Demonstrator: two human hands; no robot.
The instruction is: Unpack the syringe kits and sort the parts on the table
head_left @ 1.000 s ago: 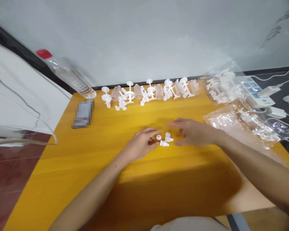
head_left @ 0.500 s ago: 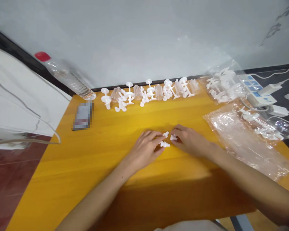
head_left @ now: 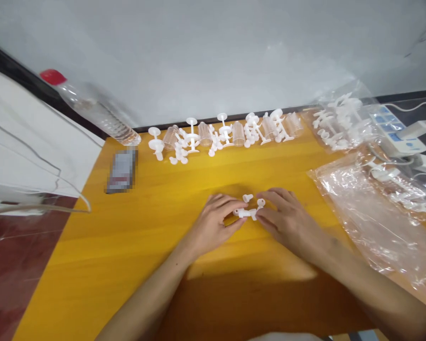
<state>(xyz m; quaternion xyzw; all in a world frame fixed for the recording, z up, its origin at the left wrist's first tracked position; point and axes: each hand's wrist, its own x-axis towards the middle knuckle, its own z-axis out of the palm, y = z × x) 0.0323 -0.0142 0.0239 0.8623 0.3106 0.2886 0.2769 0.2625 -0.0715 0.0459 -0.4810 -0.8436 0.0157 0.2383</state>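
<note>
Over the yellow table [head_left: 156, 222], my left hand [head_left: 215, 222] has its fingers and thumb closed round the left end of a small white plastic piece [head_left: 246, 213]. My right hand [head_left: 287, 218] is at that piece's right end, its thumb close against it. Between the right thumb and forefinger shows another small white plastic piece with a round end [head_left: 261, 202]; the contact is partly hidden. A third loose white piece [head_left: 247, 197] lies just beyond the fingertips.
Along the wall stands a row of white plastic parts [head_left: 191, 137] and clear ribbed cylinders [head_left: 238, 134]. A red-capped bottle [head_left: 99, 113] and a blurred flat object [head_left: 122, 170] are at left. Clear plastic bags [head_left: 369, 213] and a power strip [head_left: 397, 132] lie at right.
My right hand has come lower and brought its white piece against the one at my left fingers. The view has shifted slightly; the back row has not moved.
</note>
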